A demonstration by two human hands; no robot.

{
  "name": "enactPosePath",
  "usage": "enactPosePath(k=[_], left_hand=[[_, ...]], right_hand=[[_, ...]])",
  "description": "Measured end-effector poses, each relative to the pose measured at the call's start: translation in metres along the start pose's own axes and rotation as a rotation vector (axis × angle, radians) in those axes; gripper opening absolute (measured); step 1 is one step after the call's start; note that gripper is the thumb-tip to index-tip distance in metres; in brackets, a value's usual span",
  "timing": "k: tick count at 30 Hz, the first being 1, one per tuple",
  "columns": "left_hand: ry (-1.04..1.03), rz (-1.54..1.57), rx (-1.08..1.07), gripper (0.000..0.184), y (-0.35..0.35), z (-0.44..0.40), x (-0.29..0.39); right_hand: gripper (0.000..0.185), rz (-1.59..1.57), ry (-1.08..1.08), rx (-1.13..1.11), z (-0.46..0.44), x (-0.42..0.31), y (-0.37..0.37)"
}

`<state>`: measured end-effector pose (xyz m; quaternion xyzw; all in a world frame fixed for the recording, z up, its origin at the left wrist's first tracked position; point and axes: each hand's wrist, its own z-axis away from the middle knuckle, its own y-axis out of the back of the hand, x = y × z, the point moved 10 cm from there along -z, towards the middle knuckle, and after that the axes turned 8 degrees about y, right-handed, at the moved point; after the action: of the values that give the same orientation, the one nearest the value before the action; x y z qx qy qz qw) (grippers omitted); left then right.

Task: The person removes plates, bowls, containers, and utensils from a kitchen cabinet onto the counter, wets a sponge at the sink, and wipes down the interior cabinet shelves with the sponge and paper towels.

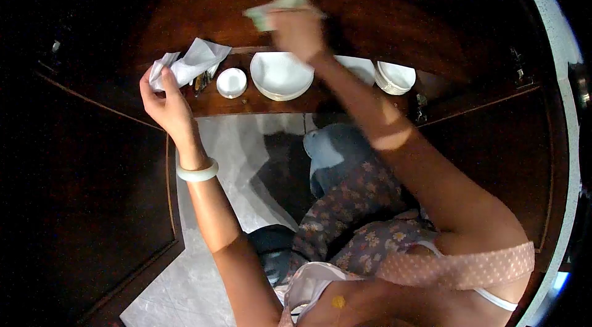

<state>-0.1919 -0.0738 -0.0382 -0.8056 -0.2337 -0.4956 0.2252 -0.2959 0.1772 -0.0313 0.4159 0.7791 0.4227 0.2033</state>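
Note:
My left hand [165, 102] is closed on a crumpled white sheet [198, 60], thin like paper or tissue, at the left end of the wooden shelf. Dark, slim items, perhaps cutlery, show partly beneath that sheet [202, 83]. Farther in, my right hand [299, 31] presses a pale green and white cloth [285, 5] against the shelf surface; both are blurred. Along the front edge stand a small white bowl [232, 82], a stack of large white bowls [282, 75], white dishware [357, 70] half behind my right forearm, and another white stack [396, 76].
Dark wooden cabinet doors stand open at left [92, 166] and right [487, 160], with metal hinges [521, 71]. The inside of the cabinet [203, 9] is dim. Light grey tiled floor [225, 142] lies below, and my bent knee [336, 148] is close to the shelf edge.

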Motion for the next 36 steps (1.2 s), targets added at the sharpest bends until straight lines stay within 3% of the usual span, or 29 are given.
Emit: enactPosePath(k=[1,4,5,6,7,8,9,10,13,15,17,20,22,24,25,26,28,30,34,36], left_hand=[[-0.007,0.0,0.008,0.023,0.006,-0.001,-0.002],[-0.02,0.018,0.071,0.023,0.023,-0.007,-0.003],[-0.043,0.006,0.101,0.023,0.03,-0.012,-0.001],[-0.021,0.066,0.102,0.025,0.036,-0.017,-0.005],[0.006,0.124,0.104,0.026,0.042,-0.019,-0.009],[0.005,0.088,0.125,0.025,0.047,-0.019,-0.004],[-0.017,0.08,0.121,0.024,0.049,-0.016,-0.001],[-0.041,0.068,0.116,0.023,0.047,-0.016,0.003],[-0.107,0.035,0.08,0.02,0.03,-0.018,-0.002],[-0.117,-0.032,0.066,0.019,0.012,-0.018,-0.02],[-0.068,-0.042,0.033,0.017,-0.015,-0.019,-0.032],[-0.275,-0.066,0.063,0.014,-0.052,0.006,-0.009],[-0.412,-0.167,-0.021,0.014,-0.082,0.014,0.038],[-0.539,-0.222,-0.076,0.013,-0.094,0.019,0.055],[-0.636,-0.413,-0.067,0.012,-0.101,0.027,0.067],[-0.684,-0.529,-0.054,0.012,-0.105,0.032,0.065],[-0.752,-0.61,-0.014,0.011,-0.111,0.039,0.068],[-0.764,-0.603,-0.016,0.012,-0.12,0.047,0.085],[-0.81,-0.568,0.052,0.008,-0.125,0.058,0.096],[-0.807,-0.581,0.093,0.01,-0.129,0.069,0.098]], right_hand=[[0.015,-0.194,0.084,0.138,-0.032,-0.046,-0.011],[0.012,-0.333,0.049,-0.008,-0.11,-0.122,-0.081],[0.013,-0.26,0.085,-0.027,-0.121,-0.14,-0.069],[0.012,-0.346,0.121,-0.144,-0.129,-0.137,-0.077],[0.014,-0.259,0.384,-0.079,-0.117,-0.135,-0.049],[0.019,-0.278,0.498,-0.106,-0.109,-0.113,-0.046],[0.023,-0.334,0.389,-0.176,-0.091,-0.067,-0.042],[0.025,-0.402,0.57,0.199,-0.058,-0.01,-0.02],[0.029,0.096,-0.157,-0.351,0.028,0.17,0.034],[0.03,0.301,-0.24,-0.288,0.095,0.272,0.074],[0.031,0.207,-0.505,-0.483,0.121,0.334,0.072],[0.035,0.247,-0.342,-0.357,0.061,0.33,0.024],[0.043,-0.011,-0.259,-0.361,-0.024,0.25,-0.009],[0.05,-0.02,-0.109,-0.327,-0.11,0.204,-0.065],[0.054,-0.022,-0.034,-0.309,-0.151,0.179,-0.091],[0.056,-0.027,0.088,-0.336,-0.18,0.139,-0.091],[0.055,-0.115,0.108,-0.332,-0.209,0.116,-0.084],[0.052,-0.177,0.161,-0.311,-0.203,0.113,-0.066],[0.042,-0.27,0.409,-0.197,-0.144,0.219,-0.043],[0.039,-0.448,0.058,-0.181,-0.084,0.246,0.018]])
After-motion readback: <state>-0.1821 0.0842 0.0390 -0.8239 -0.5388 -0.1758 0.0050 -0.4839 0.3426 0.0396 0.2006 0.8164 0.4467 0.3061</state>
